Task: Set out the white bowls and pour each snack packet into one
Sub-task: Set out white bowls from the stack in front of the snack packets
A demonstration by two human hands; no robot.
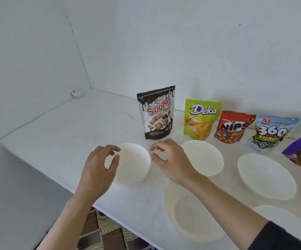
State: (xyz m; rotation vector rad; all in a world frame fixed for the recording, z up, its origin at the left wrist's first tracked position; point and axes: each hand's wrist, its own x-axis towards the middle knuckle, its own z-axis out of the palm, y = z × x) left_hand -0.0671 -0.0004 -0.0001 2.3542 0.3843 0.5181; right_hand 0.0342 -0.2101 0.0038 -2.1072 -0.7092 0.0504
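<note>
Our left hand (99,166) and right hand (167,159) hover on either side of a round white plastic bowl (135,163) on the white shelf (56,134). The fingers are loosely curled and grip nothing. Behind the bowl, a brown-and-white Soomi snack pouch (157,112) stands upright.

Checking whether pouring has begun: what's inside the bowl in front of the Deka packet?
Nothing shows: the bowl looks bare and white inside. The right hand covers its near-left rim, so that bit is hidden.
</note>
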